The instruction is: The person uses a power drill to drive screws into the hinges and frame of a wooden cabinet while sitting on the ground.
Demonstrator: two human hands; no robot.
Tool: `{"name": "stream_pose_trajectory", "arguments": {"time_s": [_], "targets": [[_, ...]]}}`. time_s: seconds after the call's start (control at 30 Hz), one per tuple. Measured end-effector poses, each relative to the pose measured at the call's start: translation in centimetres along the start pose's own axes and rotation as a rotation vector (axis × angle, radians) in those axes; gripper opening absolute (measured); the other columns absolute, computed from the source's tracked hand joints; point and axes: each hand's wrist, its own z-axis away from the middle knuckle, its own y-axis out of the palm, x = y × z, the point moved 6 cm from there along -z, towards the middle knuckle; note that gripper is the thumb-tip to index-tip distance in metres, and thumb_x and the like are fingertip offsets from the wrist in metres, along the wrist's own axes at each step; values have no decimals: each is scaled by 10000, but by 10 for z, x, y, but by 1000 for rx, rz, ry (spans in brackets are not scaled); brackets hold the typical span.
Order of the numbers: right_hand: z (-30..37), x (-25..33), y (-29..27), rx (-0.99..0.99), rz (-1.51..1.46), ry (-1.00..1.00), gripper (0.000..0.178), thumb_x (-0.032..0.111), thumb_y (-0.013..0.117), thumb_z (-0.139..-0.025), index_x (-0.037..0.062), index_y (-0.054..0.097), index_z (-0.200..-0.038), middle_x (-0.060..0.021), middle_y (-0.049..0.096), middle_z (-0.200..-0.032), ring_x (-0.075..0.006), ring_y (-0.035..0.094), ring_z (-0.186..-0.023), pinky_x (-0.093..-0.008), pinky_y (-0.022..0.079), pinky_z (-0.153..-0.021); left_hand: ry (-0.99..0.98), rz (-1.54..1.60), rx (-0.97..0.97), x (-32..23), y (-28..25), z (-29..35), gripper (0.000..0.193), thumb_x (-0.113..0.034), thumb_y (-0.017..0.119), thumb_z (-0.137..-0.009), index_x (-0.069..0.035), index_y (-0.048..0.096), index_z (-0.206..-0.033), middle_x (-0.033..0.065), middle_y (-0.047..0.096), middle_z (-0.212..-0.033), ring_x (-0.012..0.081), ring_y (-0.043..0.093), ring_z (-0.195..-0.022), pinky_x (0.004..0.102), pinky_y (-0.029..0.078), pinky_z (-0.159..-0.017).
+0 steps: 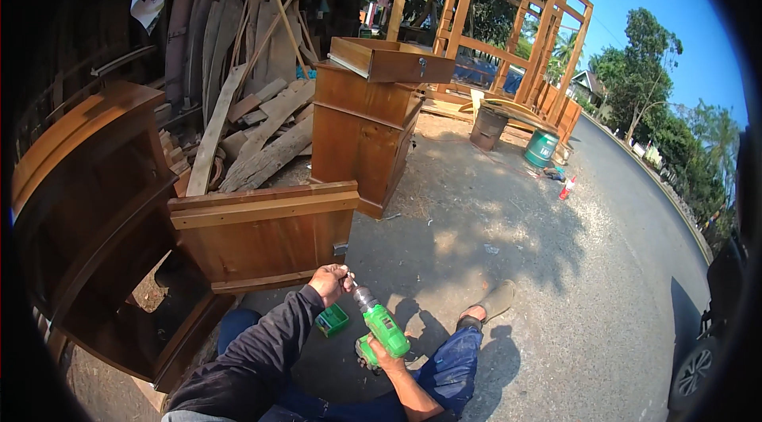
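Note:
My right hand (386, 355) is wrapped round the grip of a green cordless drill (386, 328), whose chuck points up and to the left. Just beyond the chuck, the fingers of my left hand (332, 285) are pinched together by the drill's tip; what lies between them is too small to make out. Right behind that hand is a brown wooden cabinet door (266, 243), tilted, with lighter battens and a small metal fitting (340, 249) at its right edge. It stands against an open brown cabinet (95, 215) at the left. A small green box (332, 319) sits below my left wrist.
A brown cabinet (359, 136) with a drawer (397, 61) on top stands ahead. Stacked planks (270, 136) lie behind it. Farther back are a wooden frame (508, 33), a rusty drum (488, 128) and a green drum (540, 148). A road and a parked vehicle (710, 342) are at right.

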Motion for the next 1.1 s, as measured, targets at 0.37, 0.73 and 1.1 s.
{"name": "stream_pose_trajectory", "arguments": {"time_s": [0.37,0.73,1.1], "targets": [[-30,28,-13,-64,-320,316,442,96,693,-829,8,634,-1258,-121,683,-1158,-241,677,-977,-382,526,-929,123,-155,16,-16,4,10,176,-141,526,-1045,6,594,-977,96,635,-879,151,578,-638,319,493,-661],[-34,-4,2,-141,-713,519,650,80,703,-840,-19,484,-1444,-168,626,-1325,-271,655,-1140,-370,514,-1014,7,65,66,-22,30,4,189,-168,585,-1032,11,619,-1079,68,655,-920,120,537,-682,289,472,-679],[-21,-47,37,-213,-804,461,764,64,726,-859,-7,370,-1531,-144,672,-1261,-216,667,-1109,-336,505,-1004,922,-2990,386,-86,134,-17,634,-425,774,-783,-49,605,-1265,107,613,-1245,297,396,-1409,549,144,-1271]]}}
